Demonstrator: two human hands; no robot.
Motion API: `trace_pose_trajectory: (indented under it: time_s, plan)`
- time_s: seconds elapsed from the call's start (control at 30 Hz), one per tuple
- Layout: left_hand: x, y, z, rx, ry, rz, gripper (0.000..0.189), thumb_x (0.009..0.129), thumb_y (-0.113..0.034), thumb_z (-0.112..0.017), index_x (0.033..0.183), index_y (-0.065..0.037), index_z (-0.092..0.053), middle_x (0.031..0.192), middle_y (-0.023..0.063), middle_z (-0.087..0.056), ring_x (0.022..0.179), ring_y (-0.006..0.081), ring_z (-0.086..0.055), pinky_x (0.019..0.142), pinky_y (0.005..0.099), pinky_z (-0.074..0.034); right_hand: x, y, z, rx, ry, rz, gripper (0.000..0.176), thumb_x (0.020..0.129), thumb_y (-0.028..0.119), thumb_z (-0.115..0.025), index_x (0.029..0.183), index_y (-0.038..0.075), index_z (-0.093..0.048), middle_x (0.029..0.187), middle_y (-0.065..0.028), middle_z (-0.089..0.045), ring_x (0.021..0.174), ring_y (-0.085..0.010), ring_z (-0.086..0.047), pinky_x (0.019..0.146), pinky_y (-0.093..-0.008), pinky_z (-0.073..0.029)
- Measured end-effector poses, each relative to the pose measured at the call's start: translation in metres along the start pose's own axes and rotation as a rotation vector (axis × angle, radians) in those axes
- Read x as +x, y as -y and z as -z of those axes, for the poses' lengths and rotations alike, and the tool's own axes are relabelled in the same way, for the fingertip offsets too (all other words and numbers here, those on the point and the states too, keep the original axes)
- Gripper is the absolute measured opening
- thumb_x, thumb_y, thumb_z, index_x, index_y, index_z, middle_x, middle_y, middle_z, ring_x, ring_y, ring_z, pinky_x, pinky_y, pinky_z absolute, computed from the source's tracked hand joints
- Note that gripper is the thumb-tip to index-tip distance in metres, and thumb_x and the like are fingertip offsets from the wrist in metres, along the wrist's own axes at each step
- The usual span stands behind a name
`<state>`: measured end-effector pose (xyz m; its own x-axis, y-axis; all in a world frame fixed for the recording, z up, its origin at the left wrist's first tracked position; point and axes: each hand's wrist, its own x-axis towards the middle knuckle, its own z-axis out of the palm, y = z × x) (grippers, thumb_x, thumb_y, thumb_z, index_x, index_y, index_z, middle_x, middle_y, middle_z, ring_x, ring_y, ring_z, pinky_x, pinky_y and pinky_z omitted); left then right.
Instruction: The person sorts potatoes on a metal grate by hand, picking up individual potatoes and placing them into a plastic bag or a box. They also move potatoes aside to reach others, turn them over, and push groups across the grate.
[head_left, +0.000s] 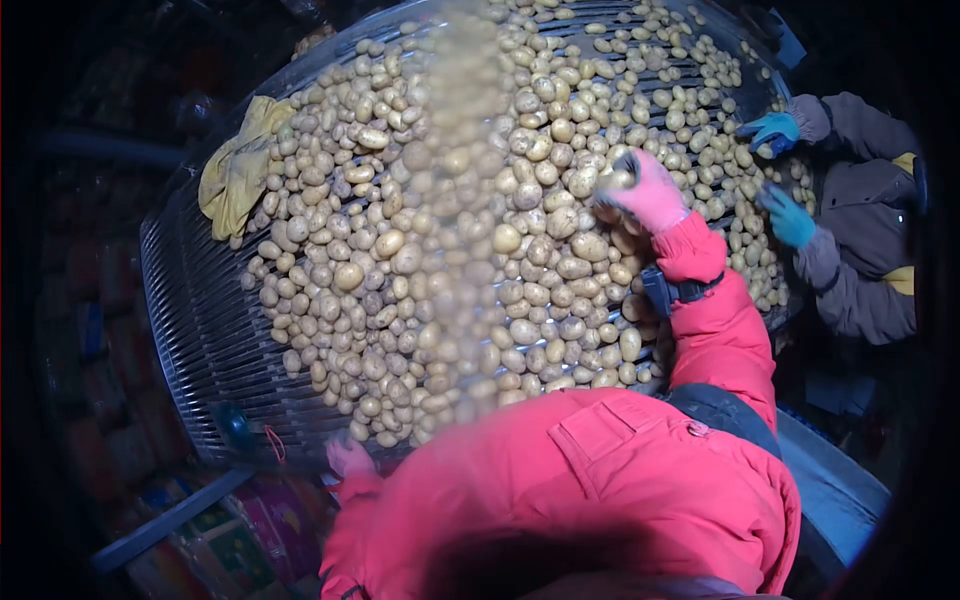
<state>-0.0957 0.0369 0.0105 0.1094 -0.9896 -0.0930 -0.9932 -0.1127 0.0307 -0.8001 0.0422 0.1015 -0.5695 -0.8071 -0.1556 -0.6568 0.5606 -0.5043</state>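
Observation:
Potatoes point(560, 222) cover most of a slatted metal conveyor point(215, 330) in front of me. My right hand point(655, 195), in a pink glove, reaches over the pile with thumb and fingers closed round a potato point(615, 181). More potatoes lie right under and beside that hand. Down at the near left edge of the conveyor is my left hand point(350, 457), also in a pink glove, low beside the closest potatoes. Its fingers are blurred, and I cannot tell whether they grip anything.
A co-worker's blue-gloved hands point(792, 216) work over potatoes at the right side. A yellow cloth point(240, 170) drapes over the far left edge. Near the front left corner are a red cord point(274, 443) and a metal bar point(175, 518). Colourful printed bags point(250, 540) lie below.

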Motion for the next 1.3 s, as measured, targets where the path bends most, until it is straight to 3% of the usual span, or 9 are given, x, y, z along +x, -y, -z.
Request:
trace_pose_trajectory:
  time_s: [0.07,0.23,0.3,0.5,0.67,0.87,1.03,1.17,1.3]
  plan:
    - [0.0,-0.001,-0.001,0.0,-0.023,-0.01,0.034,0.08,-0.014,-0.053,0.111,-0.004,-0.063,0.115,0.0177,-0.059,0.111,0.0352,-0.052,0.097,0.0427,-0.04,0.005,0.02,-0.007,0.275,-0.005,-0.013,0.059,0.063,0.04,-0.075,0.104,0.001,-0.06,0.103,-0.0207,-0.059,0.097,-0.035,-0.058,0.085,-0.0447,-0.048]
    - [-0.001,0.002,-0.005,-0.052,-0.124,-0.056,0.029,0.078,-0.013,-0.054,0.104,-0.006,-0.065,0.109,0.0166,-0.061,0.106,0.0346,-0.055,0.092,0.0433,-0.043,0.048,0.043,-0.031,-0.183,0.336,0.138,0.069,0.063,0.051,-0.073,0.111,0.003,-0.061,0.103,-0.0215,-0.063,0.098,-0.037,-0.059,0.088,-0.0417,-0.047]
    - [-0.002,-0.004,0.0,-0.056,-0.111,-0.045,0.028,0.079,-0.014,-0.055,0.104,-0.006,-0.066,0.107,0.0166,-0.062,0.105,0.0344,-0.055,0.092,0.0433,-0.043,0.057,0.037,-0.04,-0.257,0.233,0.209,0.063,0.062,0.046,-0.076,0.108,0.005,-0.064,0.099,-0.0188,-0.066,0.091,-0.0343,-0.062,0.082,-0.0414,-0.049]
    - [0.0,0.005,-0.009,-0.06,-0.183,-0.09,0.026,0.081,-0.019,-0.059,0.102,-0.006,-0.067,0.101,0.0166,-0.063,0.102,0.0342,-0.056,0.09,0.0432,-0.044,0.047,0.034,-0.031,-0.078,0.627,0.202,0.056,0.059,0.038,-0.08,0.104,0.007,-0.066,0.095,-0.0149,-0.067,0.086,-0.0289,-0.063,0.076,-0.0401,-0.051]
    - [0.002,0.004,-0.005,-0.108,-0.088,-0.038,0.029,0.082,-0.024,-0.06,0.104,-0.006,-0.066,0.105,0.0148,-0.064,0.103,0.0331,-0.057,0.091,0.0426,-0.044,0.007,0.045,-0.042,-0.023,0.573,0.081,0.052,0.054,0.029,-0.083,0.1,0.01,-0.066,0.091,-0.013,-0.066,0.086,-0.0281,-0.063,0.073,-0.0404,-0.051]
    - [-0.002,0.012,-0.004,-0.058,-0.039,-0.033,0.036,0.086,-0.032,-0.057,0.11,-0.007,-0.064,0.109,0.0132,-0.063,0.107,0.0306,-0.055,0.094,0.0404,-0.042,-0.055,0.042,-0.076,-0.284,0.408,0.141,0.053,0.052,0.024,-0.08,0.101,0.01,-0.065,0.112,-0.0179,-0.055,0.1,-0.0367,-0.057,0.082,-0.0429,-0.05]
    - [0.004,0.019,-0.003,-0.093,0.022,-0.19,0.035,0.088,-0.032,-0.054,0.115,-0.012,-0.062,0.114,0.0096,-0.062,0.111,0.0291,-0.054,0.095,0.0396,-0.041,-0.158,0.068,-0.062,-0.023,0.057,0.244,0.051,0.056,0.027,-0.082,0.102,0.011,-0.067,0.11,-0.0133,-0.057,0.099,-0.0285,-0.058,0.084,-0.0376,-0.05]
    - [0.011,0.023,-0.002,-0.018,0.111,-0.291,0.035,0.09,-0.028,-0.051,0.119,-0.01,-0.059,0.118,0.0119,-0.059,0.112,0.0306,-0.053,0.095,0.0411,-0.042,-0.252,0.038,-0.081,1.035,0.045,0.104,0.044,0.066,0.025,-0.082,0.104,0.009,-0.067,0.1,-0.0033,-0.065,0.094,-0.0145,-0.058,0.085,-0.0301,-0.047]
    - [0.014,0.015,-0.011,0.019,0.053,-0.281,0.035,0.09,-0.028,-0.052,0.119,-0.009,-0.059,0.118,0.0125,-0.059,0.112,0.0309,-0.053,0.095,0.0412,-0.042,-0.364,0.023,-0.113,1.786,0.066,-0.163,0.043,0.075,0.014,-0.072,0.116,0.006,-0.06,0.102,-0.0109,-0.059,0.098,-0.0153,-0.056,0.083,-0.0272,-0.047]
